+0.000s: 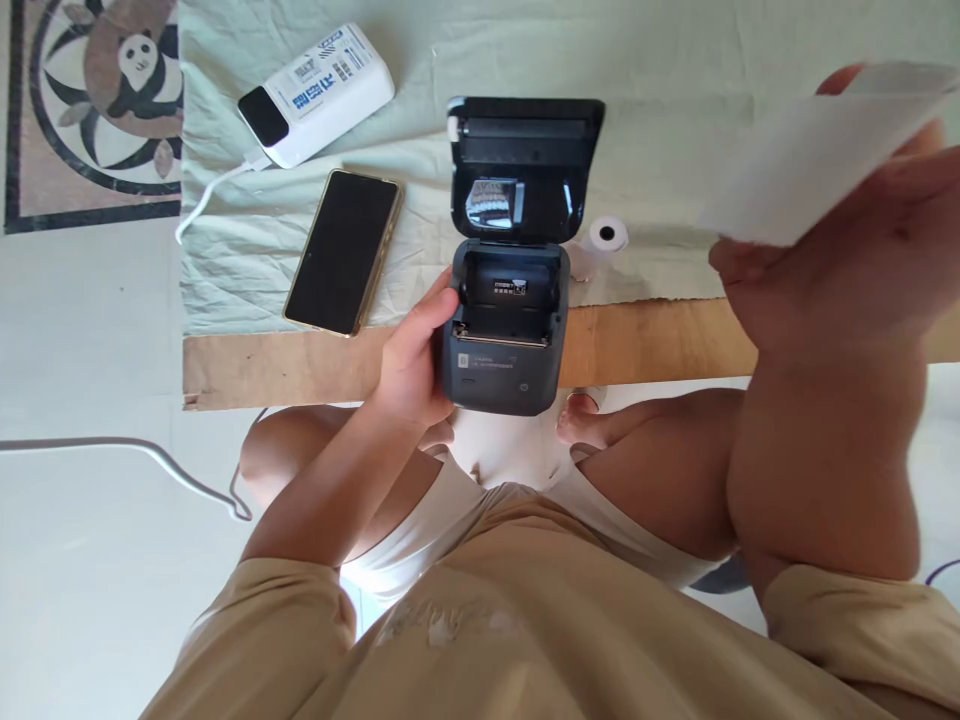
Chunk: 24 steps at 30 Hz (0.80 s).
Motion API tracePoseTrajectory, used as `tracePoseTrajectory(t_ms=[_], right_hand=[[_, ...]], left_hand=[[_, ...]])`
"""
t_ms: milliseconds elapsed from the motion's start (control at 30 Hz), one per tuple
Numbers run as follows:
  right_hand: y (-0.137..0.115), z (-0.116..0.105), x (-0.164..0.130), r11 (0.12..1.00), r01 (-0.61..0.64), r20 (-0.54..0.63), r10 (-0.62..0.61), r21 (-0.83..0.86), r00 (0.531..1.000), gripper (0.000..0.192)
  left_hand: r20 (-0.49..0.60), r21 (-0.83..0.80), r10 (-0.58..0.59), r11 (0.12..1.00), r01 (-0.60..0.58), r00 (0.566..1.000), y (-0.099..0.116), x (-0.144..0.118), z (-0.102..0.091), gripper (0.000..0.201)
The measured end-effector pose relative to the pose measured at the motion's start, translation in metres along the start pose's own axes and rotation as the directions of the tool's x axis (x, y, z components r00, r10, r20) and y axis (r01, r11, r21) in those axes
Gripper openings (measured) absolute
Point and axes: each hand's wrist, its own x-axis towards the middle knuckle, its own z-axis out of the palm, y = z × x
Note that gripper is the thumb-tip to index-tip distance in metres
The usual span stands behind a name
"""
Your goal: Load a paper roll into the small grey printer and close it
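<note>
A dark label printer, its lid swung up, rests in my left hand. The thumb lies over its left edge and the other fingers are hidden behind it. Inside the paper bay I see a small printed sticker and no roll. At the upper right my right hand is raised, with its fingers closed on a white sheet of paper that is slightly blurred. A small white paper roll with a dark core lies on the cloth just right of the printer.
Pale green cloth covers a wooden board. On it, to the left, lie a smartphone with a dark screen and a white power bank with a cable plugged in. Another white cable crosses the floor.
</note>
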Motion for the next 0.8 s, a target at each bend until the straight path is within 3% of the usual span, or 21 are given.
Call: tracePoseTrajectory(t_ms=[33, 100, 133, 233, 300, 367, 433, 600, 667, 733, 800], right_hand=[[0.009, 0.003, 0.009, 0.995, -0.05, -0.031, 0.053, 0.082, 0.998, 0.043], [0.028, 0.011, 0.02, 0.94, -0.151, -0.125, 0.197, 0.307, 0.972, 0.021], [0.037, 0.015, 0.022, 0.947, -0.132, -0.142, 0.18, 0.292, 0.973, 0.016], [0.058, 0.02, 0.019, 0.996, 0.084, -0.146, -0.089, -0.035, 0.985, 0.019], [0.065, 0.019, 0.015, 0.937, 0.227, -0.099, -0.261, -0.265, 0.96, 0.019], [0.067, 0.017, 0.014, 0.889, 0.27, -0.075, -0.318, -0.37, 0.945, 0.025], [0.064, 0.017, 0.015, 0.893, 0.23, -0.092, -0.285, -0.386, 0.954, 0.033], [0.056, 0.02, 0.018, 0.91, 0.024, -0.076, -0.061, -0.415, 0.995, 0.04], [0.058, 0.019, 0.017, 0.919, 0.021, -0.098, -0.065, -0.395, 0.993, 0.048], [0.062, 0.016, 0.015, 0.927, 0.149, -0.116, -0.199, -0.343, 0.973, 0.052], [0.062, 0.014, 0.011, 0.872, 0.357, -0.217, -0.44, -0.335, 0.872, 0.043]], left_hand=[[-0.031, -0.003, -0.017, 1.0, 0.017, 0.999, 0.001, 0.0, 0.0, 0.025], [-0.061, -0.009, -0.047, 0.999, 0.046, 0.997, 0.003, 0.001, 0.001, 0.028], [-0.069, -0.017, -0.054, 0.998, 0.053, 0.996, 0.003, 0.002, 0.001, 0.029], [-0.076, -0.04, -0.057, 0.998, 0.054, 0.995, 0.001, 0.003, 0.002, 0.03], [-0.068, -0.04, -0.037, 0.999, 0.035, 0.997, -0.002, 0.003, 0.002, 0.03], [-0.05, -0.031, -0.03, 0.999, 0.029, 0.998, -0.003, 0.004, 0.001, 0.03], [-0.046, -0.022, -0.031, 0.999, 0.03, 0.998, -0.003, 0.003, 0.001, 0.028], [-0.071, 0.0, -0.038, 0.999, 0.038, 0.997, -0.002, 0.001, 0.001, 0.03], [-0.067, -0.004, -0.037, 0.999, 0.037, 0.997, -0.003, 0.0, 0.0, 0.033], [-0.053, -0.014, -0.035, 0.999, 0.034, 0.998, -0.004, 0.0, -0.001, 0.036], [-0.022, -0.031, -0.032, 0.999, 0.031, 0.999, -0.005, 0.0, -0.002, 0.039]])
